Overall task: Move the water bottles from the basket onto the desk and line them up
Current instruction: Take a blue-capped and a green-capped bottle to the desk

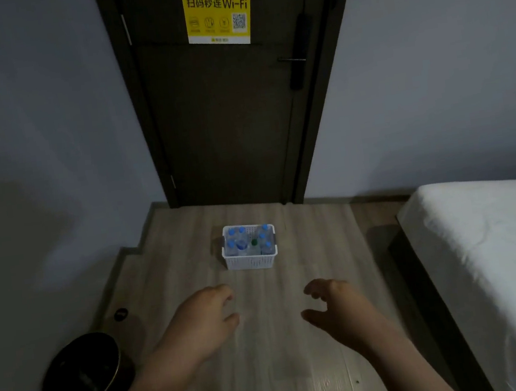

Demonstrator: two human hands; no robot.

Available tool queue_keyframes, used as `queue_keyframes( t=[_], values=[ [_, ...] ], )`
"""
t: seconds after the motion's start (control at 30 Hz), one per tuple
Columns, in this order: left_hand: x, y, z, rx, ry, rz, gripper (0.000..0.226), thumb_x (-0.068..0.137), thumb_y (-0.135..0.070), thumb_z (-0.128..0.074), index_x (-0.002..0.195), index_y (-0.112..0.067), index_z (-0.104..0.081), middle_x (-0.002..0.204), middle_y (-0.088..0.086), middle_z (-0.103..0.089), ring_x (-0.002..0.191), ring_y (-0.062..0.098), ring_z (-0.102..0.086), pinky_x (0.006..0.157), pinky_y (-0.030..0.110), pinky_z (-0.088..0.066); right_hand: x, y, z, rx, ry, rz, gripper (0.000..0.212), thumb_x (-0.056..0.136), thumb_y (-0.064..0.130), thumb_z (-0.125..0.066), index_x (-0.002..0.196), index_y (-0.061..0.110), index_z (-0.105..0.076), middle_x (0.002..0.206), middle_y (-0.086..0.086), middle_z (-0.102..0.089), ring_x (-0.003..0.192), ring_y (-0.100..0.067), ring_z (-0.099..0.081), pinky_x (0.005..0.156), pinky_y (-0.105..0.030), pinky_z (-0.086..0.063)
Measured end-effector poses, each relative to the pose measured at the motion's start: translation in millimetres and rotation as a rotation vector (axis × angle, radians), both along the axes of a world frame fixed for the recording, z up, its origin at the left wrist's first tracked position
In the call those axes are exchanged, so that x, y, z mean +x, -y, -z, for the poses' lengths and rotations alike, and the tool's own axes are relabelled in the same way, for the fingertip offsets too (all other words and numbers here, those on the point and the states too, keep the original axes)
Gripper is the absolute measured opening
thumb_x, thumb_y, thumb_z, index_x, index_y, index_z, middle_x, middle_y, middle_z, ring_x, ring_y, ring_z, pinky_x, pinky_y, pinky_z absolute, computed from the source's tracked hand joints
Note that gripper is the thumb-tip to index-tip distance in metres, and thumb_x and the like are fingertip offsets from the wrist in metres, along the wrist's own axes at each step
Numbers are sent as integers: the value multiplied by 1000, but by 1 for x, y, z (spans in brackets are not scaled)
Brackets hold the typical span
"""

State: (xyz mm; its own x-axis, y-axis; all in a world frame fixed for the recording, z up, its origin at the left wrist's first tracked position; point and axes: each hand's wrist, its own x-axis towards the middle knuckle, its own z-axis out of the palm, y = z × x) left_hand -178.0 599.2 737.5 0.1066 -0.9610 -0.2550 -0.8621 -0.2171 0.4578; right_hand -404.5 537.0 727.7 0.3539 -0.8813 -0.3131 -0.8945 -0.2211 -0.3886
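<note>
Evidently nothing is done yet: your left hand [201,321] and right hand [340,309] hover bare, fingers [223,293] loosely curled on nothing, while the water bottles [240,243] stand in the basket [250,262] on the floor [273,373] ahead of them, no worktop in view.

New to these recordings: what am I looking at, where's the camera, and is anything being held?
There is no machine: a person wears one wide-angle camera on the head, so the picture looks forward and down. The bare arms at the bottom are theirs: left hand and right hand, both empty, fingers loosely curled. Ahead, a white basket stands on the wooden floor, holding water bottles, most with blue caps. Behind it is a dark door with a yellow Wi-Fi sign. A bed is to the right, a black bin at lower left.
</note>
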Motion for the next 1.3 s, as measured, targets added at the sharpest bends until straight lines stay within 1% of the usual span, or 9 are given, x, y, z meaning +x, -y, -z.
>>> queue_keyframes(
  t=[0.13,0.23,0.43,0.53,0.7,0.77,0.93,1.07,1.3],
  values=[
    [34,66,0,5,10,25,35,87,-34,-60,119,-20,-57,121,-2,-61,110,13,-57,90,24,-45,32,61,3,-10,-8,19,45,86,40,-64,128,29,-53,123,8,-61,102,-6,-60,85,-21,-50],
    [51,104,6,28,-13,27,32,87,-32,-60,116,-17,-58,118,1,-62,107,15,-58,90,27,-46,49,95,7,10,-10,32,45,86,40,-65,128,29,-54,122,9,-61,102,-6,-60,86,-21,-50],
    [76,184,22,36,-43,12,28,86,-31,-60,111,-18,-59,114,-1,-62,101,12,-57,86,26,-46,72,175,23,27,7,10,45,86,40,-65,128,30,-53,122,10,-61,102,-2,-58,77,-11,-41],
    [85,222,34,49,-56,-10,31,87,-32,-60,115,-20,-58,116,-3,-61,101,10,-56,83,20,-43,80,220,32,47,3,-27,46,86,40,-65,129,29,-53,121,9,-62,101,-3,-58,79,-13,-44],
    [95,290,51,92,-52,-66,33,88,-29,-59,119,-19,-57,119,0,-62,107,15,-58,92,27,-45,89,304,48,84,13,-64,45,88,38,-64,130,28,-52,122,7,-61,102,-6,-58,85,-17,-47],
    [95,317,59,100,-62,-114,32,88,-27,-59,119,-19,-57,119,0,-62,107,14,-59,92,27,-46,91,338,55,108,13,-79,44,88,37,-64,130,27,-53,122,6,-61,104,-7,-58,87,-19,-47],
    [100,370,93,122,-61,-170,34,91,-28,-56,123,-20,-54,123,-2,-60,111,12,-57,93,21,-43,103,413,85,119,-14,-143,48,89,37,-62,134,25,-50,127,3,-58,113,-10,-56,93,-21,-45],
    [112,403,126,152,-26,-199,37,92,-29,-53,127,-17,-52,124,3,-60,110,15,-57,90,19,-39,114,448,117,138,0,-133,47,89,37,-62,133,25,-51,125,4,-60,108,-9,-58,90,-19,-45],
    [131,447,203,187,24,-182,38,92,-34,-53,125,-16,-51,121,3,-60,107,16,-58,89,22,-41,135,479,197,169,25,-69,49,89,36,-62,135,22,-49,126,2,-59,110,-10,-58,92,-20,-46]
  ],
)
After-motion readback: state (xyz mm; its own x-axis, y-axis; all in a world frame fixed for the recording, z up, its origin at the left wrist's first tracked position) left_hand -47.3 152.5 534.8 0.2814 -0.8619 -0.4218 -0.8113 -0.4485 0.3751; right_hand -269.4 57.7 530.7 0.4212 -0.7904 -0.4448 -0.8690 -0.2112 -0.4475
